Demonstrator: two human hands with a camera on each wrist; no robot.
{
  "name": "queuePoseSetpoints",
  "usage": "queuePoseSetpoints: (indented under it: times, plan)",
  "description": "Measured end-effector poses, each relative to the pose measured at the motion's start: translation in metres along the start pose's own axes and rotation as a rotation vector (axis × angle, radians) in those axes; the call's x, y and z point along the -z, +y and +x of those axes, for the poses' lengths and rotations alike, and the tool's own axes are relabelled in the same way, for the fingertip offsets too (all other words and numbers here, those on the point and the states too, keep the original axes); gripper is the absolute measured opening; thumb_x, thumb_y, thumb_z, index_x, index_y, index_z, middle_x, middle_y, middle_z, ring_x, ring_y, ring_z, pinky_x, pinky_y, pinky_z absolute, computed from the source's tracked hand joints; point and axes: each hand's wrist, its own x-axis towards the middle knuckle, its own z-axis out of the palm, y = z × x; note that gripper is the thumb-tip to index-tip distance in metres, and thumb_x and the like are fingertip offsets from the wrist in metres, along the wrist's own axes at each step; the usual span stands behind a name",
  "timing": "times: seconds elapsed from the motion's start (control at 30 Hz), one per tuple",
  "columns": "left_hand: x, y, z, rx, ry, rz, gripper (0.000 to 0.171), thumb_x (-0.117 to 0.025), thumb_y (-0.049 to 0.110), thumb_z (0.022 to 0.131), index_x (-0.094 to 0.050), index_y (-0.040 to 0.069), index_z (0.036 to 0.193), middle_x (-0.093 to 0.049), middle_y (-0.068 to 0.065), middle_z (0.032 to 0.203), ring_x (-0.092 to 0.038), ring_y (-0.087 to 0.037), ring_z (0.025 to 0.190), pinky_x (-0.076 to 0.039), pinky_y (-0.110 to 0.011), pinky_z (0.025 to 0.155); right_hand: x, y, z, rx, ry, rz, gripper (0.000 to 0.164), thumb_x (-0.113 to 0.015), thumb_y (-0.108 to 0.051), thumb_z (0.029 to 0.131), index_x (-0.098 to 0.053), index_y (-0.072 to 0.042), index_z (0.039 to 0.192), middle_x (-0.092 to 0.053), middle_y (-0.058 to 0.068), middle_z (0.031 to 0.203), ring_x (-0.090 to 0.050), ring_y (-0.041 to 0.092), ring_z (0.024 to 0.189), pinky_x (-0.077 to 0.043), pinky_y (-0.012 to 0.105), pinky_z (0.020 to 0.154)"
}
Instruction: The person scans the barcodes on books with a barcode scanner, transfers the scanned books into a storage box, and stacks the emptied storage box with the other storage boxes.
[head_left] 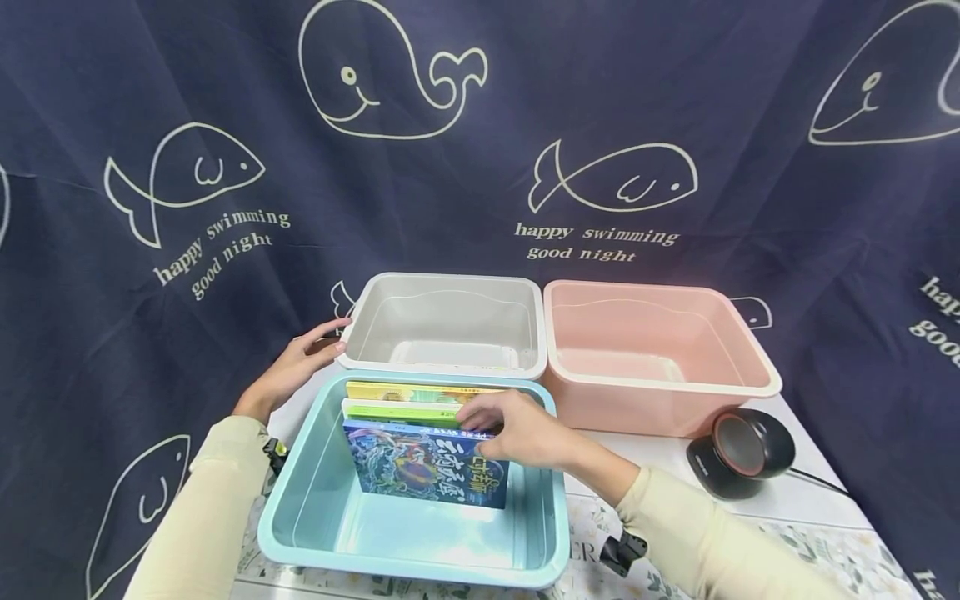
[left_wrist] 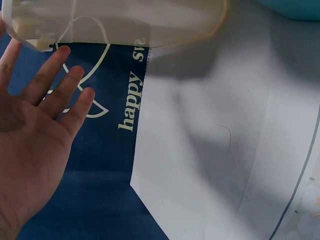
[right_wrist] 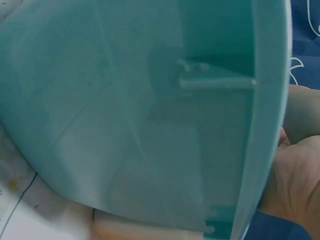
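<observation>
Dark blue curtain [head_left: 420,200] hung behind everything, printed with whales, fish and the words "happy swimming" and "good night", above a white tabletop [head_left: 806,507] with a leafy pattern along its near part. On it stood three bins: a white bin [head_left: 450,321] and a pink bin [head_left: 637,408] side by side at the back, and a blue bin [head_left: 416,573] nearest the person, in front of the white one. Books stood upright inside the blue bin, toward its far side: a blue book [head_left: 412,467] in front, a green-and-white book [head_left: 397,412] behind it, and a yellow book [head_left: 420,392] at the back. The right hand [head_left: 528,429] pinched the blue book near its upper right corner, thumb against the cover and fingers curled over behind; whether the grip took in other books I cannot tell. The left hand [head_left: 296,367] had its fingers spread beside the left rim of the white bin, though contact was unclear. Just beside the pink bin's near right corner sat a black device [head_left: 738,454] with a cable. Pale sleeves [head_left: 213,500] covered both arms
</observation>
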Motion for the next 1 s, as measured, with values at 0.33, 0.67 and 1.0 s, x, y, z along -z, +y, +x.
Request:
queuePoseSetpoints:
  times: [0.33,0.67,1.0]
  plan:
    - [-0.001,-0.004,0.001,-0.012,-0.007,-0.021,0.062,-0.057,0.038,0.107,-0.035,0.022,0.162,-0.044,-0.017,0.161,-0.043,-0.042,0.147,-0.031,-0.063,0.124,-0.016,0.005,0.012,0.000,-0.025,-0.019,0.038,-0.072,0.003,0.088,-0.073,-0.009,0.123,-0.076,0.008,0.117,-0.070,0.026,0.114,-0.061,0.040,0.095]
    - [-0.001,-0.005,0.002,-0.007,-0.001,-0.012,0.062,-0.057,0.040,0.107,-0.035,0.023,0.162,-0.042,-0.016,0.163,-0.043,-0.041,0.148,-0.031,-0.062,0.124,-0.022,0.007,0.015,0.009,-0.046,-0.080,0.034,-0.073,-0.002,0.091,-0.076,-0.012,0.123,-0.075,0.008,0.126,-0.073,0.021,0.099,-0.060,0.033,0.084]
    - [-0.001,-0.004,0.002,-0.008,-0.002,-0.014,0.062,-0.057,0.039,0.107,-0.034,0.022,0.162,-0.043,-0.018,0.162,-0.043,-0.042,0.147,-0.031,-0.063,0.124,-0.022,0.002,0.011,0.004,-0.007,0.013,0.031,-0.069,-0.001,0.093,-0.078,-0.011,0.121,-0.079,0.005,0.101,-0.038,0.006,0.046,-0.038,0.020,0.049]
